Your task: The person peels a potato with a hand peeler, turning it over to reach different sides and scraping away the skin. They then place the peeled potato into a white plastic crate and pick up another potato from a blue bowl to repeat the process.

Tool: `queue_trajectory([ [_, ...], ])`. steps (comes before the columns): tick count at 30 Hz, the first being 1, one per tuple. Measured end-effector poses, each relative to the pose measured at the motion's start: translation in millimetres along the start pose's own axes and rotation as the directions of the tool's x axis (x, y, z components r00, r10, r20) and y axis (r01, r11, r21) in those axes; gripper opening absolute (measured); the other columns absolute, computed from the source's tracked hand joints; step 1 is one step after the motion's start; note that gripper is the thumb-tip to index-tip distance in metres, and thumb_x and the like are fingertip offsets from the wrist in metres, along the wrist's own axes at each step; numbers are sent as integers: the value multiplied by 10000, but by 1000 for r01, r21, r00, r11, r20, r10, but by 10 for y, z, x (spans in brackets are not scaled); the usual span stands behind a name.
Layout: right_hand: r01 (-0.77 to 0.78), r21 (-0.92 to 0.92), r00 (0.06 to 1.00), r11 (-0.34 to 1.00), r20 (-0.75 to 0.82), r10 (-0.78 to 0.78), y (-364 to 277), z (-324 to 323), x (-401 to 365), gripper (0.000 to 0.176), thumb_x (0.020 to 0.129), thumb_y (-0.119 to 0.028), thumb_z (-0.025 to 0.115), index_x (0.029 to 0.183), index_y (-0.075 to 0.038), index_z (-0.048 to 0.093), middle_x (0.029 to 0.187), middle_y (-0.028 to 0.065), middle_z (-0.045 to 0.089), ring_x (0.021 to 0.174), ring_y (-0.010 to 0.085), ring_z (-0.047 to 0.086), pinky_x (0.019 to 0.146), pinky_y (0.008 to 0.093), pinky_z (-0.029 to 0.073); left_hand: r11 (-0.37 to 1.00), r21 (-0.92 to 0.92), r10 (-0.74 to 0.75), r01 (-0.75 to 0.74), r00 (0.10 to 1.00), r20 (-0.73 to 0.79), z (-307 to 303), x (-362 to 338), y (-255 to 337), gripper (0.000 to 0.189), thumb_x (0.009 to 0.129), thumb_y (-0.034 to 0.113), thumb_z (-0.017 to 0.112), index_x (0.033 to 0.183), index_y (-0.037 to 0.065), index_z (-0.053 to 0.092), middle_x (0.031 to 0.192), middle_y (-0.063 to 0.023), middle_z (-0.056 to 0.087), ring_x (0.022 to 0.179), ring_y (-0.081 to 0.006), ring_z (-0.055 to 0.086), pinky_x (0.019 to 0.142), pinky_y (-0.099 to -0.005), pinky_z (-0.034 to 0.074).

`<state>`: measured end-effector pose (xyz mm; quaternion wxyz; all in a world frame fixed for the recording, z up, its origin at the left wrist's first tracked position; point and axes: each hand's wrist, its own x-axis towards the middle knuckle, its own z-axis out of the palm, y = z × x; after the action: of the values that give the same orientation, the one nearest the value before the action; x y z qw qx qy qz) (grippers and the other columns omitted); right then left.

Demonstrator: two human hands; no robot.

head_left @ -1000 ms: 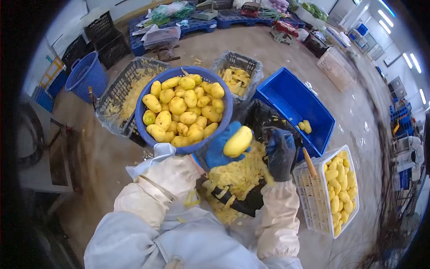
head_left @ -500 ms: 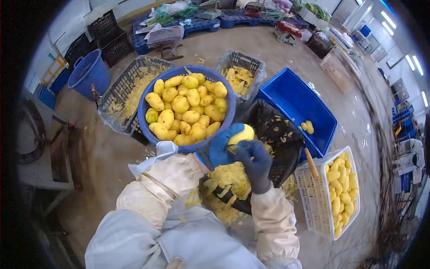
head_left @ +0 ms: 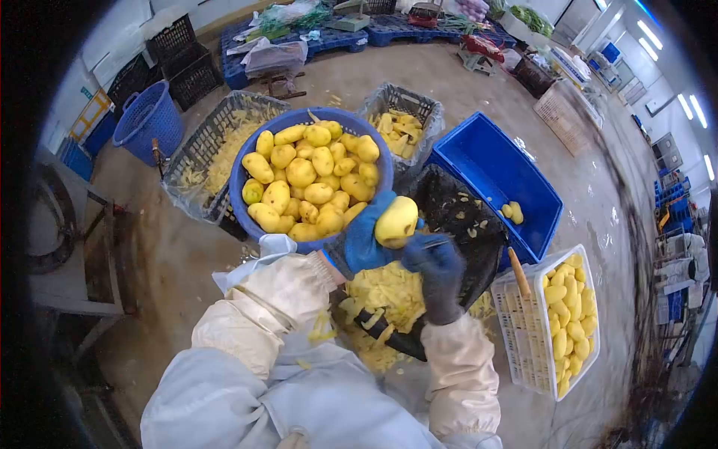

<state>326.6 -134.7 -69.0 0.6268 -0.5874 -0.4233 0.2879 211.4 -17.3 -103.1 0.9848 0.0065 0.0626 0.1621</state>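
My left hand [head_left: 360, 243], in a blue glove, grips a yellow potato [head_left: 397, 218] with a brown patch at its lower end. Close by on the right, my right hand [head_left: 440, 275] in a dark glove is closed and slightly blurred. A thin strip of a small tool, apparently a peeler [head_left: 435, 242], shows at its fingers, mostly hidden. Below both hands lies a heap of potato peelings [head_left: 385, 295]. Just beyond my left hand stands a round blue basket [head_left: 238, 179] piled with potatoes [head_left: 301, 173].
A black-lined crate [head_left: 449, 198] and a blue bin [head_left: 535, 176] holding a few potatoes stand ahead right. Farther right, a white crate [head_left: 516, 329] holds peeled potatoes; a wooden handle [head_left: 517, 269] rises by it. Lined crates of peelings [head_left: 224, 153] and potato pieces [head_left: 400, 135] flank the basket.
The potato has turned in my left hand, showing more of its face and a brown end. My right hand has moved slightly down and right, away from its top.
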Motion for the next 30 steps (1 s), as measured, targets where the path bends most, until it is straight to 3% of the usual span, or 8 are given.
queue_trajectory([
  [4,-66,116,981,991,-173,85,100,-366,303,70,870,-93,638,855,-25,638,763,32,631,649,78,568,579,220,436,905,417,-92,84,996,-2,87,-106,-110,474,907,345,589,1246,28,494,1131,-171,589,977,-292,606,835,-396,528],
  [5,-12,98,953,995,-301,41,236,-509,385,76,882,-97,626,870,-22,634,756,31,630,633,75,562,567,220,431,943,208,-287,261,952,104,-70,-54,-104,485,904,344,596,1255,28,486,1146,-169,582,984,-303,604,828,-401,531],
  [14,-223,6,974,975,40,222,50,-151,120,119,907,-136,594,879,-27,632,743,18,627,614,72,543,578,219,423,993,115,-41,38,999,19,-39,2,-87,426,935,328,548,1226,19,513,1130,-176,599,1007,-316,608,849,-445,531],
  [18,168,-385,924,907,-259,-281,109,-501,427,51,829,-38,657,862,-25,621,737,23,627,619,84,553,590,223,436,944,236,-243,232,970,18,40,-81,-176,437,933,338,547,1248,38,508,1147,-180,593,1033,-335,596,851,-453,530],
  [21,425,-531,868,733,11,-496,-41,-411,251,41,843,-54,649,863,-28,625,712,12,608,608,88,550,577,227,433,978,207,-11,14,1000,-12,-35,-34,-72,439,937,348,541,1246,38,512,1149,-173,595,1036,-306,599,857,-442,531],
  [23,-191,137,981,972,71,183,-73,-53,-22,36,842,-48,646,868,-31,628,688,-1,584,594,92,542,564,230,427,265,889,324,-373,903,283,-204,46,-42,428,941,351,534,1235,40,521,1146,-147,604,1020,-263,610,854,-425,534],
  [25,-213,145,977,966,27,211,-63,-101,59,36,850,-62,642,869,-34,629,681,-3,575,583,90,531,554,232,425,983,127,-148,135,984,104,-165,54,-93,399,945,342,531,1222,55,532,1139,-118,611,1027,-224,604,861,-398,531],
  [30,47,21,948,999,-315,-38,473,-673,430,127,903,-149,607,853,-34,631,675,5,574,550,76,526,509,213,421,909,368,-174,197,980,-95,90,-92,-296,391,924,345,567,1200,68,554,1101,-101,629,993,-221,614,846,-397,527],
])
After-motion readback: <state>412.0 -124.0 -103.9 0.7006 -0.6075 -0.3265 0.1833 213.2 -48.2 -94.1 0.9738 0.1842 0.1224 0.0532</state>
